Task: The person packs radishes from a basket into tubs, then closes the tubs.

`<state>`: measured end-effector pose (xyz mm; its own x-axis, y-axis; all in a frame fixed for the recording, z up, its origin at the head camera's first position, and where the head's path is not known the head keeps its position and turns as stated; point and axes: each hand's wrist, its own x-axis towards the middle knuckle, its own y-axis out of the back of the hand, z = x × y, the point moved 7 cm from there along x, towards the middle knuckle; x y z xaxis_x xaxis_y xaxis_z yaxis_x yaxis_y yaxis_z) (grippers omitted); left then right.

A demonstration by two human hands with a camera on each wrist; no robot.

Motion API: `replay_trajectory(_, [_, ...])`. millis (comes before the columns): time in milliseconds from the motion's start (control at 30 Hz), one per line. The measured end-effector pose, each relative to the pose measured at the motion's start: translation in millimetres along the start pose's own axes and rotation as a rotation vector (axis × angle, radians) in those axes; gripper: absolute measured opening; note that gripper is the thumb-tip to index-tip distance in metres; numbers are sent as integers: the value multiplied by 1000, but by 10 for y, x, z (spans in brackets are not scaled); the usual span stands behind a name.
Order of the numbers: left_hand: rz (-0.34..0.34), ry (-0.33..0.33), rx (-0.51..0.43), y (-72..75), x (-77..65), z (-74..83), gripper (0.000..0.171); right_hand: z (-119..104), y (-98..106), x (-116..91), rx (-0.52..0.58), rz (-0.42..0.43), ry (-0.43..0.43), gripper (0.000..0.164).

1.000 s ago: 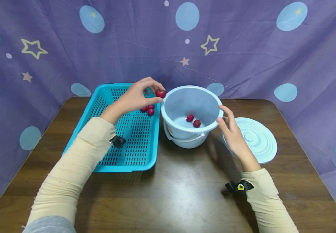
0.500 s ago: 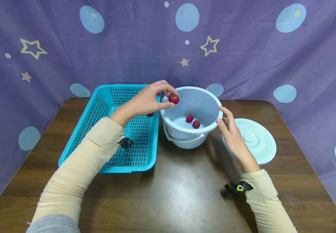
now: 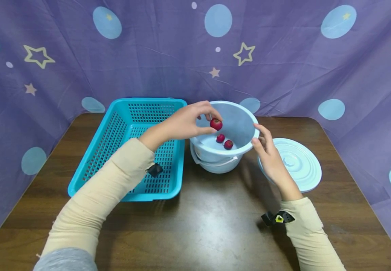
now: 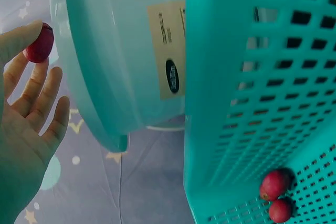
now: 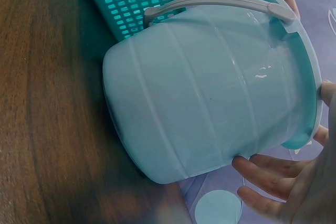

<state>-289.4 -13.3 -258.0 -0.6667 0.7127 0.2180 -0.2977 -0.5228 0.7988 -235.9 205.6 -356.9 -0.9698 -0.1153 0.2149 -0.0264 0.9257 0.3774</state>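
Observation:
Over the mouth of the pale blue bucket (image 3: 217, 165), my left hand (image 3: 190, 120) pinches a small red fruit (image 3: 216, 124) between thumb and fingers. Two similar red fruits (image 3: 228, 144) lie on the bucket's floor. My right hand (image 3: 272, 162) holds the bucket's right rim, with fingers against the outer wall in the right wrist view. To the left stands a turquoise perforated basket (image 3: 178, 177). More red fruits (image 4: 275, 184) show in it in the left wrist view, while my left hand and arm block them in the head view.
A round pale blue lid (image 3: 298, 163) lies on the wooden table (image 3: 209, 233), right of the bucket and partly behind my right hand. The bucket's handle (image 3: 216, 162) hangs down in front. A purple patterned cloth (image 3: 168, 49) hangs behind the table.
My left hand has carried the red fruit rightward from the basket's edge to over the bucket's opening. My right hand stays on the rim.

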Motion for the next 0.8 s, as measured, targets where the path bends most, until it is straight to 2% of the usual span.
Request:
replay_trajectory(333, [-66,-32,10,-210,78,73,30,-6,-2,-3,-7,-1,1,52])
replay_trajectory(567, [-96,-78,-7,-367,137,86,29,-8,-3,3,-16,0,-2,51])
replay_trajectory(800, [-141,-65,28,-518,170,94,30,-12,-1,2,-19,6,2,51])
